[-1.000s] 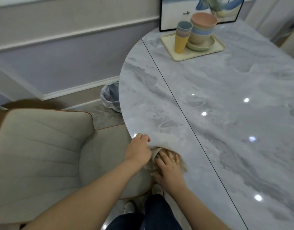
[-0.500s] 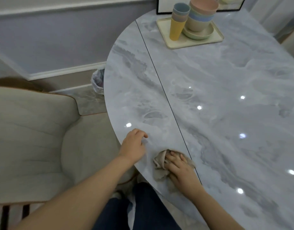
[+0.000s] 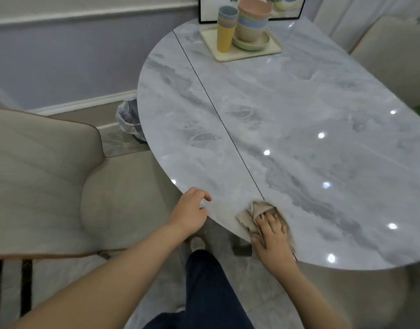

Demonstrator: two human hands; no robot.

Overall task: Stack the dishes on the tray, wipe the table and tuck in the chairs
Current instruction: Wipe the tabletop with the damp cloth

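Note:
My right hand (image 3: pixel 271 233) presses a crumpled beige cloth (image 3: pixel 252 213) flat onto the grey marble table (image 3: pixel 299 129), at the near edge beside the dark seam. My left hand (image 3: pixel 192 211) rests on the table's rim to the left of the cloth, fingers curled over the edge and holding nothing else. At the far end a cream tray (image 3: pixel 245 47) carries stacked cups (image 3: pixel 225 29) with a yellow one at the bottom, and stacked bowls (image 3: pixel 252 21) on a green plate.
A beige upholstered chair (image 3: pixel 50 181) stands pulled out at the left, its seat close to the table edge. Another beige chair (image 3: pixel 391 51) is at the far right. A bin with a plastic liner (image 3: pixel 129 122) sits by the wall. A framed picture (image 3: pixel 249 8) leans behind the tray.
My right hand has slid the cloth rightward along the near edge, up to the seam. My left hand has stayed on the rim. The view has shifted right, bringing the far right chair into sight.

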